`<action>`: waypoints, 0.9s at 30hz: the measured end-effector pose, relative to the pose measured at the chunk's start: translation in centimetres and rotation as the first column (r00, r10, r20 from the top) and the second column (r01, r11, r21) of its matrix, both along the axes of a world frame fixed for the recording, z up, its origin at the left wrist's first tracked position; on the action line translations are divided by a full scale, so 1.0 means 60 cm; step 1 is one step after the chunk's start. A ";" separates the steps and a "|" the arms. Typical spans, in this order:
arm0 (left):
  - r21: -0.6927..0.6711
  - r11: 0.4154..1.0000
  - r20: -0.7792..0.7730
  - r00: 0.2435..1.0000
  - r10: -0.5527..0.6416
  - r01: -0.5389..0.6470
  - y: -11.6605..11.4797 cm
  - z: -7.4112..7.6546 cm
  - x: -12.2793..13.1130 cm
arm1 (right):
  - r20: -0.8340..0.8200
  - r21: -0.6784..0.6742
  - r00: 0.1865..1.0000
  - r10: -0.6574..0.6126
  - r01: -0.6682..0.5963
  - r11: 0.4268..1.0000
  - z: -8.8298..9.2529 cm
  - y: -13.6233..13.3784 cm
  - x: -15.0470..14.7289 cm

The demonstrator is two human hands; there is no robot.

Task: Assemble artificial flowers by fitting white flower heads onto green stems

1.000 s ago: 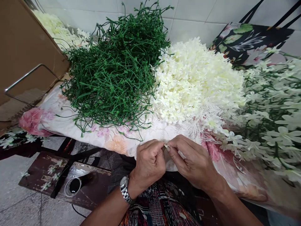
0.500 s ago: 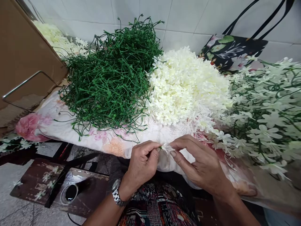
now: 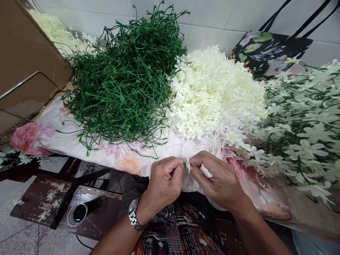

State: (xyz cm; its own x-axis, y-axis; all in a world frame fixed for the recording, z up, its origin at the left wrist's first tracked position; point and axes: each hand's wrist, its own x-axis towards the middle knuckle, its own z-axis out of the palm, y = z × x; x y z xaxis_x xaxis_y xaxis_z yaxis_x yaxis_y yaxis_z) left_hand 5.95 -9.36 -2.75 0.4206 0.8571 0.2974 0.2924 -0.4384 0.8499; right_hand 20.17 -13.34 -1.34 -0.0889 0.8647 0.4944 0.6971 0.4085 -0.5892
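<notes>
My left hand, with a metal watch on its wrist, pinches the green end of a small white artificial flower. My right hand pinches the same flower from the right side. Both hands meet at the near edge of a floral cloth. Behind them lie a tangled heap of green plastic stems and a heap of loose cream flower heads. To the right is a pile of finished stems with white flowers.
A brown cardboard box with a metal handle stands at the left. A dark floral bag leans on the tiled wall at the back right. Below left, a dark board with a round lid lies on the floor.
The hands stayed together at the cloth's edge; the white flower between the fingertips has been pushed closer onto the green end. The view shifted slightly.
</notes>
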 end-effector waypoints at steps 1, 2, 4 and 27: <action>0.018 1.000 -0.006 1.000 0.006 -0.006 0.000 -0.001 0.001 | 0.007 0.005 1.000 0.005 -0.005 1.000 -0.002 0.001 0.000; 0.035 0.999 -0.011 1.000 0.013 -0.012 0.000 -0.002 0.003 | 0.014 0.009 1.000 0.011 -0.011 1.000 -0.004 0.002 0.000; 0.070 0.997 -0.024 0.999 0.029 -0.027 0.000 -0.003 0.005 | 0.019 0.018 1.000 0.017 -0.017 1.000 -0.009 0.003 0.001; 0.049 0.999 -0.055 0.998 0.016 -0.014 0.001 -0.005 0.006 | 0.093 -0.015 0.992 0.086 -0.085 0.996 -0.007 0.008 0.007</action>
